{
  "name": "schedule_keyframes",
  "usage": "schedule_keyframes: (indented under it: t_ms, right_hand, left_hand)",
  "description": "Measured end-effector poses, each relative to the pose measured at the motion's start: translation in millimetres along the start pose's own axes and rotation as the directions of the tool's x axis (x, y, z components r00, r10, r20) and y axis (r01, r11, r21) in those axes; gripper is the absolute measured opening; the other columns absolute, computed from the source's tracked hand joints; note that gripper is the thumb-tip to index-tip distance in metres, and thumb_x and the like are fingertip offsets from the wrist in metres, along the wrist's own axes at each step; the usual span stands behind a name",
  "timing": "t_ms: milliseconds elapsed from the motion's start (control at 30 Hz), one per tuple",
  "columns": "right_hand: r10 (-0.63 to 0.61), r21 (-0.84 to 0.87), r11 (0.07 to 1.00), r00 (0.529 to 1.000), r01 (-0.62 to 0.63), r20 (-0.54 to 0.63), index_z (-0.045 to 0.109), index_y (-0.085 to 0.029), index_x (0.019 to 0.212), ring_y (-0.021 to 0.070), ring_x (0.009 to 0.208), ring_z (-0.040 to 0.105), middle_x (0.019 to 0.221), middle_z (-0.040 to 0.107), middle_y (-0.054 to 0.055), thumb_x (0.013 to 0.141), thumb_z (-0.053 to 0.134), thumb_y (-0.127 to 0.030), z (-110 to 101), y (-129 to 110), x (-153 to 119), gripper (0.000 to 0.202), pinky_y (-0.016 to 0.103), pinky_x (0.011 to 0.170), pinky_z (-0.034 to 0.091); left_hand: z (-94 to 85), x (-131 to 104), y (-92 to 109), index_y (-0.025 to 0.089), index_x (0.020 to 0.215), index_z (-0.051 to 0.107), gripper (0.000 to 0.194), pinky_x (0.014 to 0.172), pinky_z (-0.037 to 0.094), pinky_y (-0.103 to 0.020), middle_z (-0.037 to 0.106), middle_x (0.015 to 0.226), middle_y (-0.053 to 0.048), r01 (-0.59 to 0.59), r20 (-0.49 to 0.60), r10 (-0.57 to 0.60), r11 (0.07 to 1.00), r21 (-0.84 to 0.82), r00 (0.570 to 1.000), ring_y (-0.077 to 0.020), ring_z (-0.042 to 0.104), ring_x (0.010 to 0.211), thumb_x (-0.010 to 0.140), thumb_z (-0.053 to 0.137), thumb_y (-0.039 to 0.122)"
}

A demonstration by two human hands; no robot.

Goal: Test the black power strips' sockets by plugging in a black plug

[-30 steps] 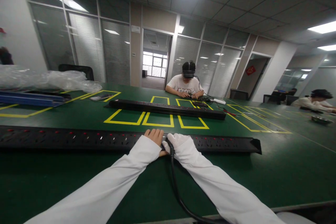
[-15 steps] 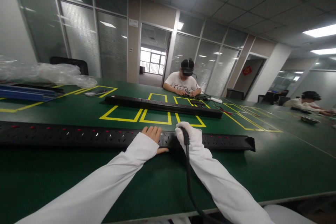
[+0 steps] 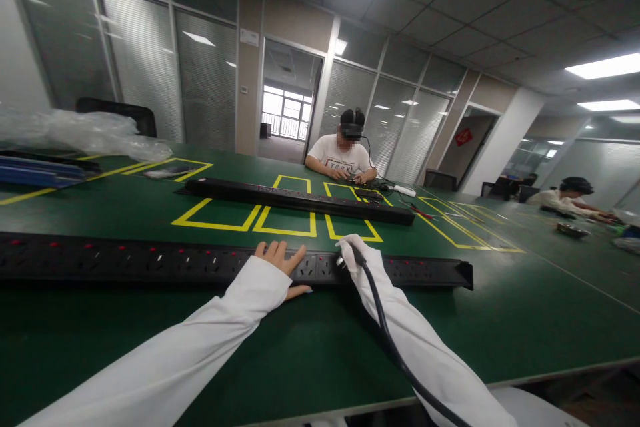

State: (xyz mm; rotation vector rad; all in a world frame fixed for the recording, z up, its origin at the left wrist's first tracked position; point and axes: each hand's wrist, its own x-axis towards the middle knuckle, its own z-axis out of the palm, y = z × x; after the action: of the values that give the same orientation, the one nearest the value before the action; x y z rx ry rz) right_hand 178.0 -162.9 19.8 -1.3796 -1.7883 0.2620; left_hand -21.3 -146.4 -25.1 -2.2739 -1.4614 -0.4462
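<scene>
A long black socket strip lies across the green table, with red switches along it. My bare left hand rests on the strip's middle, fingers over the far edge and thumb at the near edge, apart. My right hand, in a white glove, is closed on a black plug whose metal pins show just above the strip. From the plug a thick black cable runs down over my right sleeve to the bottom edge.
A second black strip lies farther back across yellow tape outlines. Plastic wrap and blue rails are at the far left. A person sits opposite, working with both hands; another person is at the right.
My right hand has turned the plug, and its pins now show to the left. The cable has swung right. My left thumb and fingers are spread wider. The view has shifted slightly.
</scene>
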Motion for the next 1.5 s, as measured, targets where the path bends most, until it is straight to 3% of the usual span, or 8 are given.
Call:
schedule_keyframes:
  t_ms: [100,200,467,667,967,1167,1333,1500]
  right_hand:
    - [-0.032,-0.211,0.976,0.993,0.055,0.110,0.056,-0.025,0.081,0.0098,0.057,0.056,0.058,0.060,-0.005,0.081,0.037,-0.044,2.5,-8.3,1.0,0.027,0.020,0.057,0.037]
    - [0.001,-0.336,0.941,0.994,0.036,0.110,0.057,-0.027,0.078,0.0098,0.059,0.057,0.058,0.060,-0.007,0.080,0.038,-0.045,7.6,-8.1,2.5,0.026,0.020,0.057,0.035]
    - [-0.037,-0.515,0.852,0.991,0.097,0.126,0.057,-0.030,0.085,0.0098,0.061,0.055,0.066,0.061,-0.005,0.081,0.034,-0.050,17.9,-9.8,7.7,0.030,0.020,0.055,0.031]
    - [-0.138,-0.675,0.668,0.944,0.312,0.300,0.054,-0.025,0.085,0.0132,0.067,0.055,0.077,0.061,-0.001,0.083,0.030,-0.049,17.3,-17.0,7.5,0.034,0.024,0.050,0.022]
    - [0.000,-0.803,0.458,0.904,0.380,0.428,0.048,-0.021,0.101,0.0206,0.066,0.056,0.083,0.058,0.008,0.084,0.021,-0.049,15.4,-31.2,-19.0,0.042,0.025,0.050,0.029]
    - [0.010,-0.789,0.449,0.880,0.419,0.474,0.046,-0.019,0.098,0.0207,0.066,0.057,0.085,0.057,0.010,0.083,0.028,-0.048,19.4,-34.1,-8.8,0.038,0.026,0.050,0.031]
    - [-0.211,-0.683,0.517,0.850,0.516,0.482,0.046,-0.019,0.093,0.0163,0.059,0.054,0.077,0.057,0.005,0.083,0.027,-0.049,16.6,-7.6,5.0,0.037,0.023,0.046,0.024]
    - [-0.303,-0.543,0.608,0.802,0.579,0.516,0.043,-0.019,0.094,0.0099,0.052,0.048,0.070,0.056,0.000,0.082,0.031,-0.050,10.9,7.0,20.6,0.036,0.021,0.043,0.020]
  left_hand:
    - [-0.1,2.8,5.7,0.014,0.117,0.043,0.080,0.085,0.027,-0.044,0.050,0.104,-0.017,-0.084,-0.063,0.080,0.995,-0.059,0.995,-0.0316,0.044,0.096,0.060,0.043,0.070]
    - [1.5,9.2,10.7,0.008,0.107,0.048,0.078,0.089,0.027,-0.041,0.046,0.112,-0.019,-0.153,-0.112,0.143,0.985,-0.085,0.983,-0.0317,0.041,0.102,0.058,0.046,0.069]
    - [7.0,18.9,17.4,0.007,0.102,0.049,0.078,0.070,0.033,-0.039,0.050,0.088,-0.015,-0.074,-0.059,0.070,0.995,-0.068,0.996,-0.0277,0.046,0.079,0.057,0.046,0.070]
    - [12.3,19.7,21.5,0.007,0.100,0.050,0.077,0.068,0.030,-0.040,0.050,0.085,-0.014,-0.043,-0.090,0.037,0.997,-0.069,0.995,-0.0278,0.044,0.077,0.055,0.047,0.069]
    - [4.5,10.3,22.2,0.006,0.103,0.049,0.067,0.068,0.028,-0.040,0.050,0.090,-0.016,-0.107,-0.071,0.105,0.994,-0.020,0.992,-0.0290,0.044,0.080,0.061,0.048,0.058]
    - [2.4,17.4,19.1,0.006,0.099,0.050,0.066,0.067,0.030,-0.040,0.050,0.089,-0.015,-0.105,-0.002,0.105,0.994,-0.007,0.995,-0.0286,0.045,0.079,0.062,0.044,0.060]
    - [9.7,26.3,15.9,0.008,0.097,0.050,0.068,0.067,0.031,-0.038,0.052,0.085,-0.014,-0.080,-0.029,0.079,0.995,-0.062,0.996,-0.0276,0.047,0.077,0.061,0.044,0.065]
    - [17.7,28.7,15.0,0.008,0.099,0.050,0.069,0.068,0.031,-0.037,0.053,0.085,-0.014,-0.059,-0.047,0.056,0.995,-0.077,0.997,-0.0270,0.048,0.077,0.060,0.046,0.066]
